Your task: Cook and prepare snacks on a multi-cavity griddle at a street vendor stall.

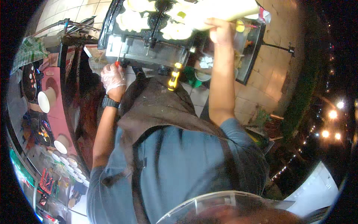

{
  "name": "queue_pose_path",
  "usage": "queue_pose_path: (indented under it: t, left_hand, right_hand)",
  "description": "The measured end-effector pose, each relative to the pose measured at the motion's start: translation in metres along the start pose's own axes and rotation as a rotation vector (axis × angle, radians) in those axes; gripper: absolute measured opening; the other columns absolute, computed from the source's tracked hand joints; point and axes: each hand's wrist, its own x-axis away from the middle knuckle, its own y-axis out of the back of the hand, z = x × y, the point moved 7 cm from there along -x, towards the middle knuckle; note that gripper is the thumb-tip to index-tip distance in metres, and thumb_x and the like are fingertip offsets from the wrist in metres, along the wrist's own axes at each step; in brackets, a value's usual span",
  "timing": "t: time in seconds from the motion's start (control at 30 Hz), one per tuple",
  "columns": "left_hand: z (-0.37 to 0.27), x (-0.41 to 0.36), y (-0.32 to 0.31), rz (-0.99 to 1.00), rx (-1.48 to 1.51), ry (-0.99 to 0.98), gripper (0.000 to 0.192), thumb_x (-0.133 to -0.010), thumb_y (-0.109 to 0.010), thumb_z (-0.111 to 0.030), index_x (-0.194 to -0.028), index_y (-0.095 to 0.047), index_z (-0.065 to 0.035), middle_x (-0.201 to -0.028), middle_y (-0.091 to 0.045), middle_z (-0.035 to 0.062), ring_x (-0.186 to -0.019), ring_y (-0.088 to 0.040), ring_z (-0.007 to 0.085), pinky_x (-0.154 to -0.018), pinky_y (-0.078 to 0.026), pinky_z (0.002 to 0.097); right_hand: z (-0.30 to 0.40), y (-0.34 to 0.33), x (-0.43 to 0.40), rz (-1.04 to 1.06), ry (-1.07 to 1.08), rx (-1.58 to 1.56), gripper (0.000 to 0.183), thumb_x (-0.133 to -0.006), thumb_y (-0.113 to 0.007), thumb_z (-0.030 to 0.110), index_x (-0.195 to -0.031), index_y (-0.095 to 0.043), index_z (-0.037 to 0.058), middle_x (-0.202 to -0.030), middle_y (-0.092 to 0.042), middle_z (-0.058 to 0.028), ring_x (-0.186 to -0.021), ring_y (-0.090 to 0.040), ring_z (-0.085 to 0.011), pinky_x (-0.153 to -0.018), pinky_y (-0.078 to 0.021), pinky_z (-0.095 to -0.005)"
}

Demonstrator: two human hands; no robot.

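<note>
My left hand (113, 75), in a clear plastic glove, is closed around the red handle (117, 63) of a thin metal pick. The pick points up along the front left of a black griddle (152, 21). Over the griddle's right side, my right hand (221, 32) grips a pale cream cylindrical container (232, 12), tilted to the left and partly washed out by glare. Pale, overexposed mounds of food (132, 21) lie on the griddle in two columns. A yellow-and-black screwdriver handle (174, 77) sticks out at the griddle's front right.
Right of the griddle is a black-edged tray or shelf (249, 65) with small containers. A pink-topped counter (60, 98) on the left carries paper cups (47, 99) and dark pans (30, 81). A green checked cloth (30, 51) hangs at far left. Tiled floor (268, 84) lies right.
</note>
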Motion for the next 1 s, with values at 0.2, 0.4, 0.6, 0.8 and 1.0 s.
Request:
queue_pose_path:
  t: [0.2, 0.4, 0.6, 0.8, 1.0]
  left_hand:
    - [-0.003, -0.001, 0.006, 0.001, -0.012, 0.017, 0.021, -0.090, -0.061, -0.019, -0.100, -0.061, -0.0003, -0.105, -0.061, 0.0231, -0.093, -0.057, 0.0421, -0.080, -0.047, 0.0509]
    - [-0.002, 0.000, 0.004, 0.034, -0.027, 0.048, 0.021, -0.092, -0.059, -0.021, -0.099, -0.060, -0.0012, -0.104, -0.061, 0.0225, -0.094, -0.057, 0.0420, -0.081, -0.047, 0.0516]
    - [0.000, 0.001, 0.004, 0.016, -0.043, 0.045, 0.021, -0.092, -0.059, -0.022, -0.098, -0.060, -0.0022, -0.104, -0.061, 0.0223, -0.092, -0.057, 0.0415, -0.080, -0.047, 0.0516]
    - [0.000, 0.002, 0.005, 0.000, -0.029, 0.056, 0.022, -0.092, -0.059, -0.023, -0.099, -0.060, -0.0025, -0.104, -0.061, 0.0222, -0.092, -0.057, 0.0420, -0.080, -0.047, 0.0516]
    - [-0.001, 0.001, 0.002, -0.006, -0.062, 0.041, 0.023, -0.092, -0.059, -0.024, -0.098, -0.061, -0.0023, -0.104, -0.060, 0.0225, -0.091, -0.057, 0.0421, -0.079, -0.048, 0.0517]
  right_hand:
    - [-0.012, -0.042, -0.005, 0.030, -0.065, -0.052, 0.047, -0.057, -0.066, -0.013, -0.103, -0.060, -0.0061, -0.088, -0.067, -0.0121, -0.075, -0.070, -0.0280, -0.064, -0.0603, -0.0374]
    - [-0.010, -0.047, -0.008, 0.055, -0.074, -0.028, 0.050, -0.059, -0.064, -0.012, -0.108, -0.059, -0.0060, -0.088, -0.067, -0.0145, -0.076, -0.069, -0.0302, -0.063, -0.0610, -0.0385]
    - [-0.037, -0.051, -0.001, 0.035, -0.236, -0.021, 0.046, -0.058, -0.067, -0.013, -0.102, -0.061, -0.0050, -0.088, -0.066, -0.0138, -0.076, -0.069, -0.0301, -0.065, -0.0600, -0.0390]
    - [-0.027, -0.051, 0.000, 0.073, -0.203, -0.075, 0.044, -0.059, -0.065, -0.014, -0.102, -0.061, -0.0054, -0.085, -0.066, -0.0136, -0.072, -0.068, -0.0298, -0.064, -0.0592, -0.0377]
    - [-0.015, -0.028, -0.022, 0.006, -0.010, -0.042, 0.039, -0.058, -0.064, -0.013, -0.096, -0.063, -0.0038, -0.083, -0.067, -0.0121, -0.071, -0.068, -0.0276, -0.061, -0.0585, -0.0367]
